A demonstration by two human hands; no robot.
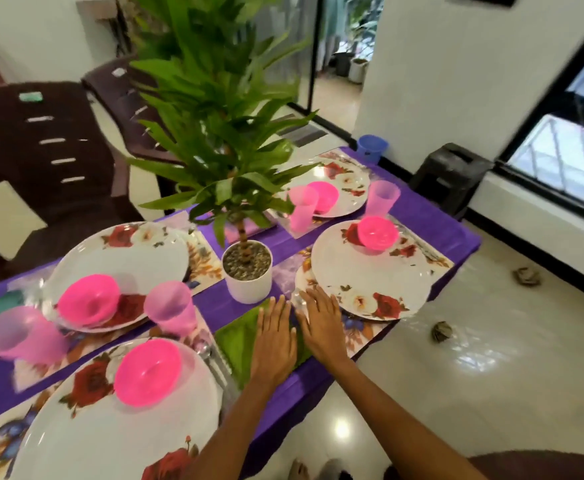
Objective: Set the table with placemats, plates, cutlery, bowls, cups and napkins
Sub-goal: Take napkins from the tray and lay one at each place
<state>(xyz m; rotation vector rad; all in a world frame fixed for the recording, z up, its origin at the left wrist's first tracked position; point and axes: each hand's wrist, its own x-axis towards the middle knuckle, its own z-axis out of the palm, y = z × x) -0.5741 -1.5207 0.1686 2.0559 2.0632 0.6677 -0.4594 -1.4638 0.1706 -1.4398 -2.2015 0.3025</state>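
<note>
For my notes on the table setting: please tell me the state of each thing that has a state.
Green napkin: flat, under both hands.
Left hand: open, pressing napkin.
Right hand: open, flat.
Four pink bowls, e.g.: upright on plates.
Pink cup: lying tipped.
Potted plant: upright.

1. Both forearms are bare right up to the frame edge at 6 o'clock; no sleeves show.
2. The left hand (274, 344) and the right hand (321, 323) carry no rings, watch or bracelet.
3. Bare toes show at 6 o'clock.
</note>
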